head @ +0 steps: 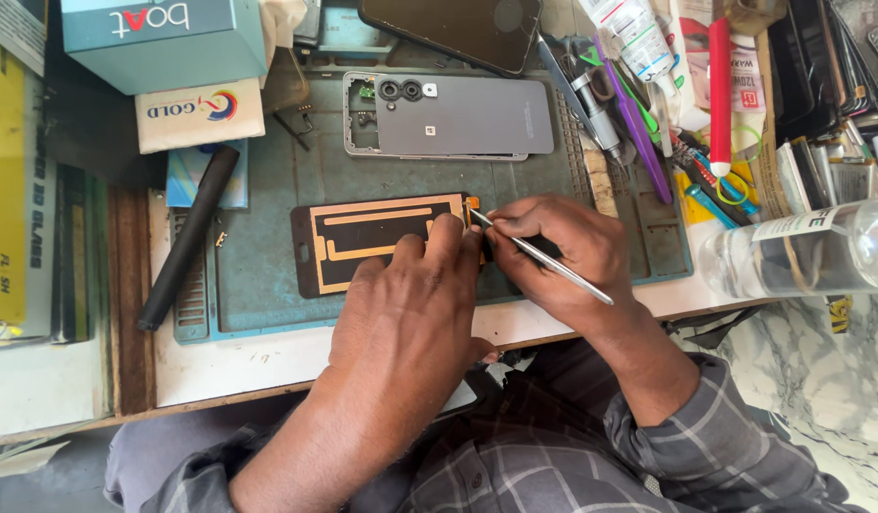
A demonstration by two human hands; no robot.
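At the near edge of the table [268, 366], the person's two forearms come up from a plaid sleeve toward a blue-green work mat [268, 285]. The left hand [401, 304] lies flat over the right half of a phone display panel [363, 242], its fingers together and pressing down on the dark back of the panel, clamped on nothing. Just at 3 o'clock from it, the right hand [563, 252] has its grip closed on thin metal tweezers [543, 258], pinched between thumb and forefinger.

The tweezers run along a slant, their tip pointing to 10 o'clock and touching the orange flex tab [472, 211] at the panel's right end, their tail pointing to 4 o'clock past the wrist. The panel lies flat in the middle of the mat, long axis from 9 to 3 o'clock, copper-coloured strips facing up, its right end hidden under the fingers.

At 9 o'clock from the panel a black rod [187, 237] lies slanted across the mat's left edge. Farther off, at 12 o'clock, a grey phone back housing [458, 116] lies parallel to the panel, camera holes at its left end. Beyond it lies a dark phone [453, 28], and at 2 o'clock a heap of tools [620, 114]. A clear plastic bottle [810, 249] lies on its side at 3 o'clock.
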